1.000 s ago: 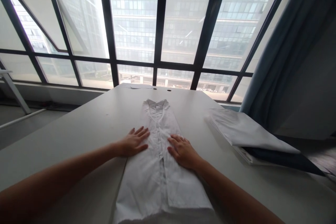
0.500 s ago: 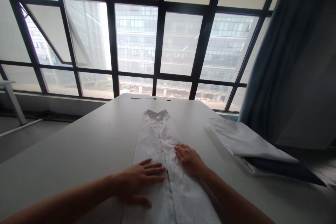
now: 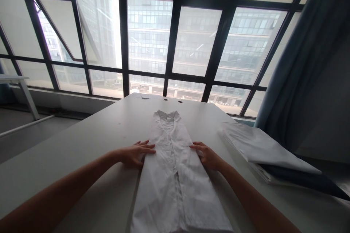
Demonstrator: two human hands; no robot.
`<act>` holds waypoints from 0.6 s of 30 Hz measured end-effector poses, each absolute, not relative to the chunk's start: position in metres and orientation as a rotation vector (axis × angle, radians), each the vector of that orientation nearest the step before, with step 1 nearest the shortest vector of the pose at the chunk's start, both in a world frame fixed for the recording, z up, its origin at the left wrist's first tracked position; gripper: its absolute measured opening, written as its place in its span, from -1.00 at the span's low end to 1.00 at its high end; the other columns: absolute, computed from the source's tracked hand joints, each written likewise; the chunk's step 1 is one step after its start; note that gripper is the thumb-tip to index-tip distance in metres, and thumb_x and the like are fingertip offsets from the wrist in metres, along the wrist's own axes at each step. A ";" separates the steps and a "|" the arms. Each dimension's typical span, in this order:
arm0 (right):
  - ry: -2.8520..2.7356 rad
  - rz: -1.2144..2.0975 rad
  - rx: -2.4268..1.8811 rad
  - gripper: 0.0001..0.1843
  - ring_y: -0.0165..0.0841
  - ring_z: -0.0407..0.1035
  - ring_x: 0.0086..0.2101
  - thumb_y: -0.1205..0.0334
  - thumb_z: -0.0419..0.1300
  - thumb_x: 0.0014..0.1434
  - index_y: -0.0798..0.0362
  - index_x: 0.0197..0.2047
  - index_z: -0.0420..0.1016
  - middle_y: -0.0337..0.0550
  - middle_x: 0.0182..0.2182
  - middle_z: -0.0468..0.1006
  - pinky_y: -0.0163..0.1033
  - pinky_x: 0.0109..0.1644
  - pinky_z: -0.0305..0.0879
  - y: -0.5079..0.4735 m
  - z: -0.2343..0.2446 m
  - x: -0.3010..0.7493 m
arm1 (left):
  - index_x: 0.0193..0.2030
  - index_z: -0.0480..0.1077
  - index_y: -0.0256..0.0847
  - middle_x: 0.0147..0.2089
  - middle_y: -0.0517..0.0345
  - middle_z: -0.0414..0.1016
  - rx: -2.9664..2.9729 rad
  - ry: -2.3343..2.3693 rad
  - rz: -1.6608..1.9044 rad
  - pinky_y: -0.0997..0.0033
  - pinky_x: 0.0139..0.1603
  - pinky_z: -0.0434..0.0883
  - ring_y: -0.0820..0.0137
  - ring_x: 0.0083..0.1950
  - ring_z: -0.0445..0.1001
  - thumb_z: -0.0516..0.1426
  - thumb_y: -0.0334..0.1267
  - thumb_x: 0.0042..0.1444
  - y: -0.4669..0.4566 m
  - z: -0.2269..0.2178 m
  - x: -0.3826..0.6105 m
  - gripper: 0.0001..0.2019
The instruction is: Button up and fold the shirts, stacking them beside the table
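A white button-front shirt [image 3: 164, 174], folded into a long narrow strip, lies on the table with its collar at the far end and its button placket running down the middle. My left hand [image 3: 133, 153] rests at the strip's left edge, fingers spread and fingertips on the cloth. At the right edge, about level with it, my right hand [image 3: 207, 156] lies with fingers stretched onto the fabric; its thumb is hidden. Neither hand shows a clear pinch on the cloth.
The shirt lies on a long white table [image 3: 90, 134]. To the right sits a stack of folded white fabric [image 3: 262, 145] with a dark piece [image 3: 303, 180] under it. Large windows stand beyond the table, and a blue-grey curtain [image 3: 295, 65] hangs at the right.
My left hand has moved from the middle of the shirt outward and away from me to its left edge. My right hand has shifted outward to the right edge. The view has tilted slightly.
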State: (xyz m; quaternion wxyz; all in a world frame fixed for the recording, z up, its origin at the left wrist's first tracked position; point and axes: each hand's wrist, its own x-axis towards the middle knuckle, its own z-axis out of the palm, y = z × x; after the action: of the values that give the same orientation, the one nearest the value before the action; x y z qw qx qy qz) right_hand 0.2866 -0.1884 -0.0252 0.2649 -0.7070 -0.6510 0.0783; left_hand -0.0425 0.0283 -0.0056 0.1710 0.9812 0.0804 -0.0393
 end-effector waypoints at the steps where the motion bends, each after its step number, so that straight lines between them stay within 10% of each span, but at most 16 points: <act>1: -1.785 0.273 -1.888 -0.46 -0.16 0.25 0.21 0.31 0.23 0.06 0.10 0.15 0.50 0.10 0.25 0.31 -0.11 0.31 0.12 -0.191 -0.022 0.286 | 0.40 0.12 0.13 0.49 0.17 -0.09 2.797 0.220 -0.101 -0.19 0.41 -0.22 -0.02 0.50 -0.29 0.21 -0.02 0.08 0.026 -0.007 -0.042 -0.27; 6: -1.806 0.455 -1.871 -0.53 0.01 0.14 0.26 0.09 0.39 -0.07 -0.01 -0.04 0.65 0.07 0.28 0.28 0.08 0.34 0.04 -0.204 -0.006 0.280 | 0.29 0.30 0.03 0.38 0.06 0.23 2.826 0.120 0.090 -0.18 0.41 -0.18 0.04 0.43 0.08 0.26 -0.21 0.01 0.015 -0.011 -0.037 -0.35; 11: -1.767 0.656 -1.661 -0.78 -0.16 0.48 -0.12 0.14 0.29 0.05 0.08 -0.30 0.68 0.01 -0.19 0.63 -0.08 0.04 0.37 -0.214 0.016 0.260 | -0.13 0.58 -0.19 -0.08 0.01 0.62 2.525 -0.062 0.272 0.30 0.13 0.36 0.23 -0.01 0.55 0.15 -0.28 0.16 -0.011 0.008 -0.036 -0.79; 14: -1.645 0.895 -1.535 -0.68 -0.39 0.36 -0.52 0.03 0.32 0.03 0.14 -0.53 0.54 -0.18 -0.58 0.50 -0.29 -0.38 0.36 -0.226 0.033 0.252 | -0.40 0.55 -0.33 -0.42 0.03 0.55 2.204 0.006 0.257 0.42 -0.32 0.39 0.29 -0.35 0.50 0.19 -0.21 0.11 -0.024 0.017 -0.040 -0.78; 18: -1.349 0.926 -1.430 -0.53 -0.48 0.21 -0.60 -0.14 0.38 -0.08 0.09 -0.60 0.40 -0.27 -0.67 0.34 -0.38 -0.53 0.24 -0.243 0.051 0.248 | -0.51 0.45 -0.29 -0.55 0.17 0.37 1.773 0.334 0.420 0.44 -0.44 0.31 0.40 -0.46 0.35 0.24 0.01 -0.01 -0.028 0.014 -0.040 -0.65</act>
State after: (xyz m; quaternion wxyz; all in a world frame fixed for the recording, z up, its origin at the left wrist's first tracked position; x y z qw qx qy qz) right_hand 0.2484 -0.2433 0.0512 0.4657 -0.5823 -0.5493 0.3772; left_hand -0.0405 -0.0278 0.0136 0.6007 0.7652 0.1443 0.1813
